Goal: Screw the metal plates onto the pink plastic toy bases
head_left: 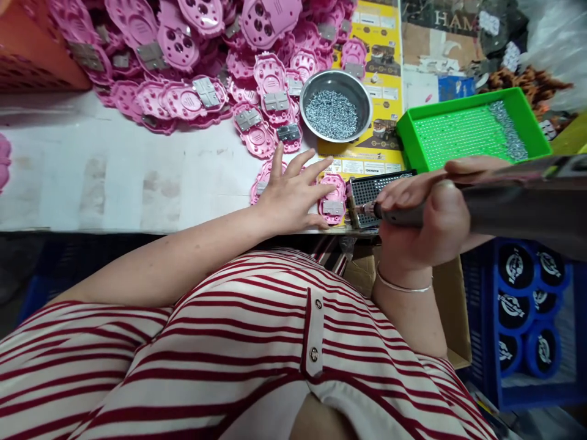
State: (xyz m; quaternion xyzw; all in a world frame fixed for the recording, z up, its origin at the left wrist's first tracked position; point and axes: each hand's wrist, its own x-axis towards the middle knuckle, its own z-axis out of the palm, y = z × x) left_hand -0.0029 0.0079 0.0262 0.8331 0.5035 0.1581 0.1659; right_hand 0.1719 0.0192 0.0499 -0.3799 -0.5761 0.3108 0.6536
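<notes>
Steel bowl and green tray hold small metal pieces, blue crate holds blue-black discs, right hand grips gray driver, long axis sideways, tip left over black perforated tray, left hand splayed wide at pink casing.

Workshop bench, heaped pink parts

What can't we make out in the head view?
All head view:
- Pink piece under the left hand: partly hidden by its fingers.
- Handheld tool: far end cut off by the right edge; tip blurred.
- Orange basket: cut off by the top and left edges.
- Yellow sheet: fine print too small.
</notes>
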